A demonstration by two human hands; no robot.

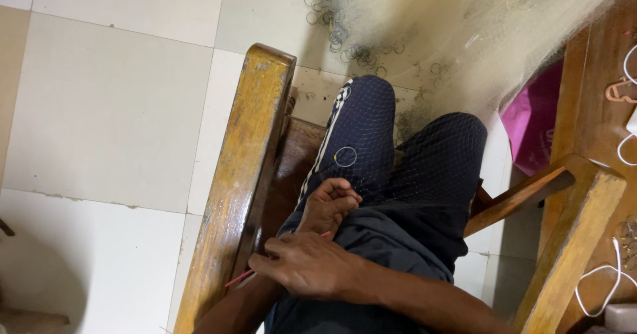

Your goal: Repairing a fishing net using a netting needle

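I sit in a wooden chair with a fine pale fishing net [431, 148] draped over my dark trousers. My left hand [330, 204] rests on my thigh, its fingers curled and pinching the net. Just below it, my right hand [305, 264] lies across my left forearm, closed on a thin pink stick [239, 279] that pokes out to the left. A small metal ring [345, 156] on the net lies on my leg above the left hand.
The chair's worn yellow armrests stand at the left [242, 175] and right [584, 201]. More net with several rings is heaped on the tiled floor [411, 35]. A pink bag [531, 128] and a wooden table with white cables [620, 141] are at the right.
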